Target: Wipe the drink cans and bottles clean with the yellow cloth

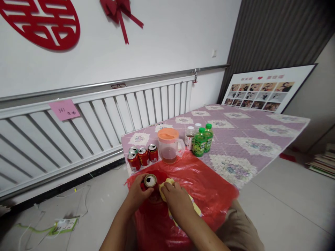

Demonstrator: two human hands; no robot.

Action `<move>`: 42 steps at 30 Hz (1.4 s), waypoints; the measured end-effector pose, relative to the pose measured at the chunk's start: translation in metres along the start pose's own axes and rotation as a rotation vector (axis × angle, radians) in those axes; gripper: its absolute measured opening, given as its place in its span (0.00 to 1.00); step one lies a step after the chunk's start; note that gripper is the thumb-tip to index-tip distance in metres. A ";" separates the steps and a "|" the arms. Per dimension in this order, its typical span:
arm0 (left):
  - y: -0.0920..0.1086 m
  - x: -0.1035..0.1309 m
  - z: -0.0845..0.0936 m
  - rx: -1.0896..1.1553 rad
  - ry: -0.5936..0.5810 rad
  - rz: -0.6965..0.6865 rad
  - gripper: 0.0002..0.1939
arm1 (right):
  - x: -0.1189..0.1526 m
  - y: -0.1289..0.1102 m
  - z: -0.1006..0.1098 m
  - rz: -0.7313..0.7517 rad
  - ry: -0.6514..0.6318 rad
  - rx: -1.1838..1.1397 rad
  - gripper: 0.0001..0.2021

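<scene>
My left hand (139, 191) is wrapped round an opened red can (150, 181), held upright with its gold-rimmed top showing. Beside it, my right hand (178, 200) grips a yellow cloth (195, 208), part of which trails out below the palm. Both hands are over a red plastic sheet (206, 184) at the near edge of the table. A dark red round shape, partly hidden, lies beneath the hands. Several opened cans (143, 156) stand to the left, beside a clear pitcher (169, 148) with an orange lid and some amber liquid.
Green-capped bottles (199, 143) and white-capped bottles (189, 138) stand right of the pitcher on the floral tablecloth (235, 129). A white radiator (146, 104) runs behind the table. A power strip (64, 225) with cables lies on the floor at left.
</scene>
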State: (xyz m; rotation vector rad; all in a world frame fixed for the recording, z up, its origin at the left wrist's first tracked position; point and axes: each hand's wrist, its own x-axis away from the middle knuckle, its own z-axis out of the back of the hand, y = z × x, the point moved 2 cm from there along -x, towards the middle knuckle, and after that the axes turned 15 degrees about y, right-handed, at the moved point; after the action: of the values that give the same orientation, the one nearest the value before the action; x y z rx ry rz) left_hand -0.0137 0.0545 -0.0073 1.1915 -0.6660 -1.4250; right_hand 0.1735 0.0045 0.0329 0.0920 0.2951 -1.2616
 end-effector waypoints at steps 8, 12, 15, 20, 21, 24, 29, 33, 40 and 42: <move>0.005 0.000 0.000 -0.015 0.014 0.006 0.27 | 0.018 -0.020 0.002 0.082 -0.019 -0.019 0.17; 0.007 0.000 0.000 -0.019 0.015 0.010 0.26 | 0.022 -0.033 0.002 0.132 0.014 -0.089 0.17; 0.009 0.001 0.001 -0.041 0.027 -0.012 0.27 | 0.019 -0.031 0.005 0.123 0.001 -0.091 0.16; 0.011 0.002 0.001 -0.041 0.020 -0.045 0.25 | 0.009 -0.008 0.014 0.043 -0.002 -0.070 0.16; 0.011 0.002 0.001 -0.041 0.017 -0.043 0.25 | 0.006 -0.003 0.016 0.026 0.009 -0.068 0.16; 0.008 0.001 0.001 -0.040 0.010 -0.024 0.26 | -0.004 0.009 0.022 -0.013 0.036 -0.066 0.16; 0.006 0.001 0.001 -0.042 0.003 0.008 0.28 | -0.021 0.016 0.027 -0.047 0.080 -0.048 0.18; 0.006 0.001 0.001 -0.014 0.016 0.014 0.28 | -0.028 0.009 0.021 -0.047 0.080 -0.037 0.17; 0.006 0.000 0.003 0.015 -0.026 0.005 0.29 | -0.022 0.002 0.002 -0.039 0.015 -0.028 0.12; 0.007 -0.002 0.004 0.019 -0.056 0.003 0.29 | -0.021 0.003 0.003 -0.031 0.014 -0.037 0.12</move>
State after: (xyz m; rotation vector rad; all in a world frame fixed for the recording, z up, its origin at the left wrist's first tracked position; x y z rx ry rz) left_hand -0.0152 0.0536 0.0010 1.1682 -0.7211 -1.4573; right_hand 0.1715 0.0242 0.0411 0.0653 0.3327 -1.2862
